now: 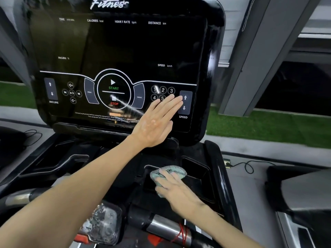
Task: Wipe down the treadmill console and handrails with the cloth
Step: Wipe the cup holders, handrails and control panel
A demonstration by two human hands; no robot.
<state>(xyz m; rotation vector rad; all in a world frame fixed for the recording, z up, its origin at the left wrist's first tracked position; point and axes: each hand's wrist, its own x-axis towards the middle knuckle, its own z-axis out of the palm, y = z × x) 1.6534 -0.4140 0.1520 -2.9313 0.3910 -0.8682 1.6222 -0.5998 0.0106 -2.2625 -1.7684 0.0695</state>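
**Cloth down in the tray, bare palm on the console.**
Your right grip (176, 189) curls over the bunched cloth (172, 171) and presses it into the tray (198, 170) below the console (114, 51). Your left grip (155, 122) lies open and flat on the glass, fingertips by the number keys (163, 90) and the SPEED arrows (185, 102). Work the cloth into the tray's corners and along its walls with firm, overlapping strokes, refolding to a clean face as it loads up. Brace that bare palm on the frame instead, since it likely leaves prints and could trip a key. Streaks near STOP (114, 103) suggest the glass needs another pass.
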